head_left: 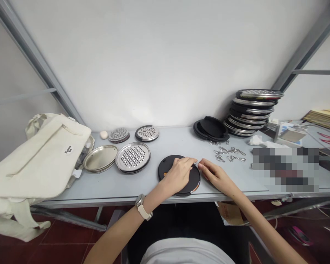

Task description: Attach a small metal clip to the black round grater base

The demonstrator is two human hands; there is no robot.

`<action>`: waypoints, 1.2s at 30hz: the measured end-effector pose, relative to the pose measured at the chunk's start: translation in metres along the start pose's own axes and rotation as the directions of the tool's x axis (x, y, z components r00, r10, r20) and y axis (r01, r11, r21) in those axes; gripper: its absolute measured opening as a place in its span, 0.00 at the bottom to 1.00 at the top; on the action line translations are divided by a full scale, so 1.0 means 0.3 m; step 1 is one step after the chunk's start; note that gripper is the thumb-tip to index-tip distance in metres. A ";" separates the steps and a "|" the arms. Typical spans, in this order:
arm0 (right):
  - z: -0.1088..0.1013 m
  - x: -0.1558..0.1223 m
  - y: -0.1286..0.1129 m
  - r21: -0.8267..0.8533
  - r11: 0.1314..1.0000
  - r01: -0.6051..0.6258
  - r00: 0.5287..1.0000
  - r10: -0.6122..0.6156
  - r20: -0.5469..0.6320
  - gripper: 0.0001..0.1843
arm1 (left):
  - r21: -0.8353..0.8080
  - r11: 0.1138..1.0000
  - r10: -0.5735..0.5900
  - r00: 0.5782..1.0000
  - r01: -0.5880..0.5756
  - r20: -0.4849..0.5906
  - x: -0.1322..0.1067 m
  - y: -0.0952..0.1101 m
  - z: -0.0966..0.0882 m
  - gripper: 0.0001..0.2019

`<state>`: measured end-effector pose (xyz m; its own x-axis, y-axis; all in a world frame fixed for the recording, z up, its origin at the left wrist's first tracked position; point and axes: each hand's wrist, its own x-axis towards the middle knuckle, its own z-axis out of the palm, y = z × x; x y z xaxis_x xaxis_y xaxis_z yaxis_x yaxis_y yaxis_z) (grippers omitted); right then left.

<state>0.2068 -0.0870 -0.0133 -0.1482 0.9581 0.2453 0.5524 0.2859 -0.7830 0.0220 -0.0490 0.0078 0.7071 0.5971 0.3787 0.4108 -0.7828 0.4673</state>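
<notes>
A black round disc (167, 164) with a shiny strip along its lower right rim lies near the table's front edge. Over its middle rests my left hand (178, 174), fingers bent together and gripping its upper right side. My right hand (210, 171) is just right of the disc, thumb and forefinger closed on a thin metal wire piece (196, 164) at the rim. The wire's full shape is hidden by my fingers. Several looped metal wire clips (233, 150) are scattered behind my right hand.
At left are round grater plates (134, 157), plain metal discs (101, 158) and a cream bag (41, 157). Black round trays (213, 128) stand behind the clips, beside a tall stack of graters (250, 112). A blurred patch (286, 170) covers the right side.
</notes>
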 end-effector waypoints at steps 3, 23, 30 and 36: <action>-0.001 0.000 -0.001 -0.005 1.000 -0.007 1.000 0.007 -0.011 0.17 | 0.018 1.000 -0.019 1.000 0.019 0.007 0.002 0.004 -0.002 0.19; -0.002 -0.001 0.006 0.019 0.999 -0.026 1.000 0.026 0.004 0.15 | -0.098 0.995 -0.041 0.998 0.036 -0.051 0.005 -0.008 0.003 0.17; -0.002 -0.003 0.007 0.000 1.000 -0.025 1.000 0.025 0.004 0.15 | -0.150 0.988 -0.058 0.996 0.047 -0.067 0.006 -0.017 0.011 0.17; -0.002 -0.004 0.011 0.008 1.000 -0.013 1.000 0.013 -0.009 0.14 | -0.166 0.985 -0.050 0.997 0.039 -0.063 0.005 -0.018 0.010 0.19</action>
<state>0.2091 -0.0872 -0.0158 -0.1335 0.9615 0.2402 0.5481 0.2735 -0.7904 0.0227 -0.0444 0.0034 0.6481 0.6451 0.4048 0.3367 -0.7194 0.6075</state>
